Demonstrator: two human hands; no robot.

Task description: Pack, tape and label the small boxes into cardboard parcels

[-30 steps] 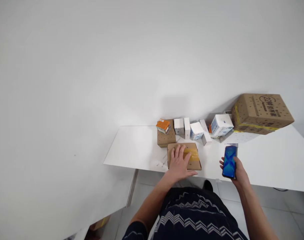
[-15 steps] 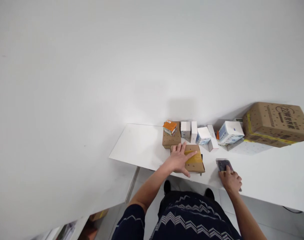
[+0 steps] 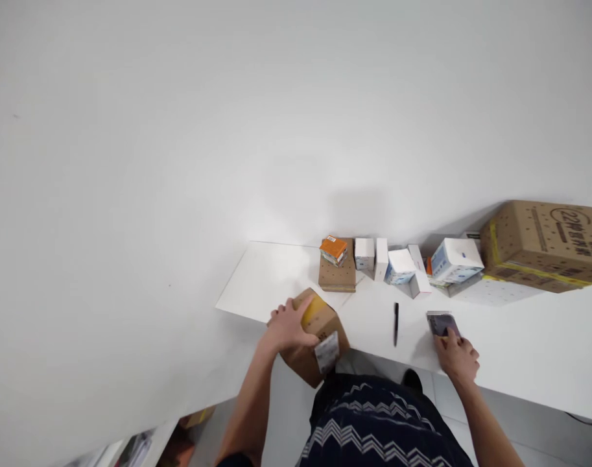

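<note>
Since half a second ago the flat brown cardboard parcel with a yellow tape strip (image 3: 312,340) has come off the middle of the white table (image 3: 519,350). It now hangs tilted past the near edge, its white label facing the person. A black pen (image 3: 395,322) has come into sight on the spot where the parcel lay.

Head view: the left hand (image 3: 286,324) grips the parcel from above, fingers curled over its top edge. The right hand (image 3: 457,355) rests on a dark phone (image 3: 441,322) lying flat on the table, fingertips on its near end; whether it clasps the phone or only presses it is hard to tell at this size.

Judging by this, the parcel is lifted clear and the phone set down. Along the wall a small brown box (image 3: 337,275) with an orange carton (image 3: 333,250) on it, several white cartons (image 3: 402,266) and a large printed cardboard box (image 3: 543,243) sit untouched.
</note>
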